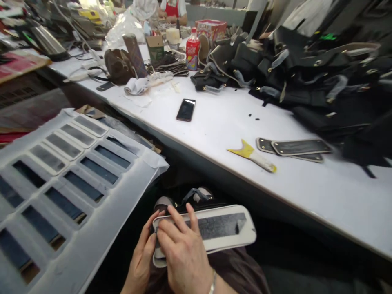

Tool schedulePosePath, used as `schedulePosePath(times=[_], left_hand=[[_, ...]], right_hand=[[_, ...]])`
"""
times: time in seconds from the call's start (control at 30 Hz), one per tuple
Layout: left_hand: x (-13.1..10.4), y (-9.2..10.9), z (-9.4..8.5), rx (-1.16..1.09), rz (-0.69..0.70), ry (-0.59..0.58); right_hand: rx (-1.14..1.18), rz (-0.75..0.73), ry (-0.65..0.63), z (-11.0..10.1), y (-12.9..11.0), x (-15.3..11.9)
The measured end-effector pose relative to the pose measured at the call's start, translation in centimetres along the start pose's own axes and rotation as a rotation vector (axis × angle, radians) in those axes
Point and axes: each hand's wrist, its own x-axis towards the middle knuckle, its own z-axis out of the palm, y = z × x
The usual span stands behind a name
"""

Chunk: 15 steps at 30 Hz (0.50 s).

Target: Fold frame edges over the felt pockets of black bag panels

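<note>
A long panel with rounded corners, pale border and dark grey middle point(219, 226) lies over my lap, slightly tilted. A second pale edge shows beneath its left end. My left hand point(141, 255) is closed around that left end, thumb and fingers at the edge. On top of the panel lies my right hand point(186, 249), its fingers bent over the left part and pressing there; what is under the fingertips is hidden. At left stands a whitish sheet point(101, 228) with rows of rectangular cut-outs; several similar pale-bordered panels point(63, 145) rest on its far part.
On the white table point(211, 126) are a phone point(186, 110), a yellow-and-white forked tool point(252, 155), two dark strips with pale edging and studs point(301, 147), and a red bottle point(192, 49). Black bags point(294, 85) crowd the right. Another person point(173, 10) sits far back.
</note>
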Motion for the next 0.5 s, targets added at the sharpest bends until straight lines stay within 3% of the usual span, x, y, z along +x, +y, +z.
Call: schedulePosePath(times=[0.13, 0.2, 0.27, 0.33, 0.4, 0.47, 0.5], left_hand=[[0.1, 1.4, 0.4, 0.097, 0.076, -0.036], [0.3, 2.1, 0.1, 0.206, 0.168, -0.032], [0.7, 2.8, -0.5, 0.379, 0.330, -0.032], [1.3, 3.9, -0.8, 0.627, 0.590, -0.063], [1.7, 5.6, 0.0, 0.835, 0.866, -0.163], [1.7, 7.4, 2.1, 0.889, 1.043, -0.317], [1.7, 8.3, 3.6, 0.867, 1.075, -0.396]], right_hand=[[0.259, 0.118, 0.003, -1.0, -0.7, 0.3], [0.492, 0.196, 0.144, -3.1, -1.2, 0.3], [0.628, 0.204, 0.367, -5.9, -0.9, -0.2], [0.594, 0.218, 0.591, -8.7, 1.1, -1.6], [0.477, 0.356, 0.786, -10.4, 4.8, -3.7], [0.463, 0.634, 0.923, -10.6, 9.2, -6.1], [0.519, 0.790, 0.877, -10.1, 11.2, -7.2]])
